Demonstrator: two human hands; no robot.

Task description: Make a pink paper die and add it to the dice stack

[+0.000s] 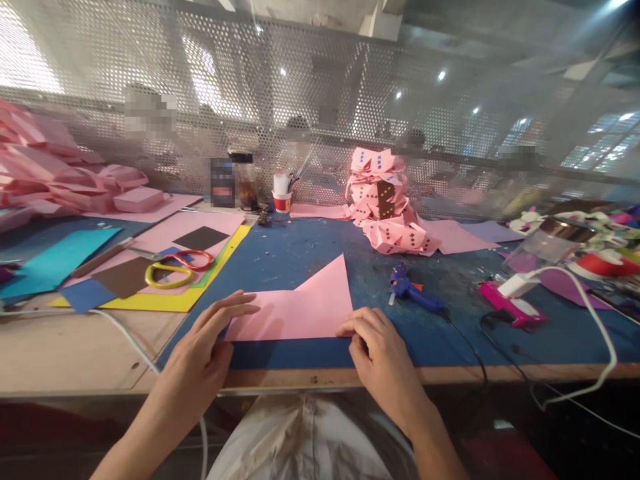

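A pink paper sheet (295, 313) lies on the blue mat in front of me. Its straight edge faces me, and a pointed corner sticks up at the far right. My left hand (207, 340) rests at the sheet's left end, with fingers stretched out over that edge. At the near right corner is my right hand (377, 347); its fingers are bent together onto the paper, thumb tucked close below. A blue glue gun (417, 293) lies on the mat to the right of the sheet.
Scissors (173, 267) lie on coloured paper sheets (170, 301) at left. Pink folded paper pieces (45, 167) are heaped at far left. A stack of dotted pink paper shapes (367, 193) stands at the back. A white cable (607, 333) loops at right, near a clear jar (550, 247).
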